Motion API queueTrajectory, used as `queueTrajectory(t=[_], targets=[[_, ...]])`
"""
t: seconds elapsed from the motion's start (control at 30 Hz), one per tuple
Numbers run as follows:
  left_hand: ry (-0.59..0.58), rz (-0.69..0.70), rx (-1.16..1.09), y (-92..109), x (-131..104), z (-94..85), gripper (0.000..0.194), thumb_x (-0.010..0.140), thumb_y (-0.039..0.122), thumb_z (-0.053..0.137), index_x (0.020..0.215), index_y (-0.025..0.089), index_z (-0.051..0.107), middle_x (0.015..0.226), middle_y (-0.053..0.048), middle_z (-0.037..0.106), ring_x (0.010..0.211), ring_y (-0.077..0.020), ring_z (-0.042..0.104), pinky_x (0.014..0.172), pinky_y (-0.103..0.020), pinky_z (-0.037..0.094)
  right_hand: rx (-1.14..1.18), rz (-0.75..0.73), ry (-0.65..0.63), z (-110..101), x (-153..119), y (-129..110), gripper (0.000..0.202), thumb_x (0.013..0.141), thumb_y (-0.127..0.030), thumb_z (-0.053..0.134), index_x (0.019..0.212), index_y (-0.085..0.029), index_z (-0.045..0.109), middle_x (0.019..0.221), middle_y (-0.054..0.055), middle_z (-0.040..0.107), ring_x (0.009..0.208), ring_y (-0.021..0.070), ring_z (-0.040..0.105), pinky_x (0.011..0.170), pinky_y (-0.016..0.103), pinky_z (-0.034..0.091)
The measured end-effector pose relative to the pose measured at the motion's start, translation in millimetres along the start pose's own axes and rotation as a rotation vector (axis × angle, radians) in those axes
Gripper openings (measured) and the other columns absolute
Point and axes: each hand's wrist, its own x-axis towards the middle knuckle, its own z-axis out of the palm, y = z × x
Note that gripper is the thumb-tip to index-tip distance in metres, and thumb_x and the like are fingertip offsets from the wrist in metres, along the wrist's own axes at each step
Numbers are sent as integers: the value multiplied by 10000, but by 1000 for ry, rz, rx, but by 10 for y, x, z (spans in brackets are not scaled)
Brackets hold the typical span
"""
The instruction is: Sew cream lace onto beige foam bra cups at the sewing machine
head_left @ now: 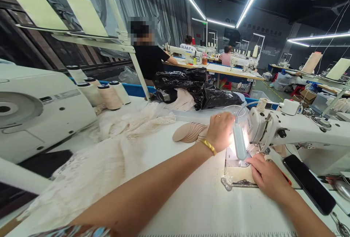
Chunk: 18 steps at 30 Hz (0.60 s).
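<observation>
My left hand point(221, 130), with a gold bracelet at the wrist, is raised beside the lit sewing lamp point(240, 142). Its fingers curl downward, and glare hides whatever they hold. A fanned stack of beige oval pads point(188, 132) lies on the table just left of it. My right hand point(266, 175) is low at the needle plate point(232, 158) of the white sewing machine point(308, 124). Thumb and forefinger come together at the plate's edge, and what lies between them is too small to make out. The lamp covers part of the needle area.
Cream lace fabric point(109, 156) spreads over the table's left side, near thread cones point(111, 96) and another white machine point(41, 102). A black plastic bag point(197, 87) lies behind. A black phone point(308, 184) rests by my right forearm. Co-workers point(149, 58) sit beyond.
</observation>
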Motion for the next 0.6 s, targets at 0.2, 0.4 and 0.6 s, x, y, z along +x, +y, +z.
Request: queueTrajectory(t=[0.2, 0.4, 0.6], targets=[[147, -325, -135, -213, 400, -92, 242, 879, 256, 544, 643, 203, 530, 611, 15, 585, 620, -180, 578, 587, -273, 445, 19, 6, 33, 15, -11, 7, 261, 1003, -164, 371, 1101, -261, 593, 926, 45, 630, 756, 218, 567, 640, 327, 397], [364, -87, -104, -194, 49, -565, 170, 880, 164, 520, 718, 204, 485, 1048, -54, 706, 994, -199, 642, 894, -316, 498, 48, 1, 44, 12, -4, 2, 252, 988, -147, 400, 1066, -270, 606, 888, 25, 619, 723, 206, 550, 610, 302, 368], [-335, 466, 50, 118, -768, -147, 237, 729, -37, 540, 782, 194, 537, 850, -16, 682, 693, -176, 566, 613, -286, 449, 23, 25, 25, 15, 24, -8, 250, 988, -149, 382, 1025, -250, 608, 886, 20, 600, 698, 183, 531, 617, 292, 339]])
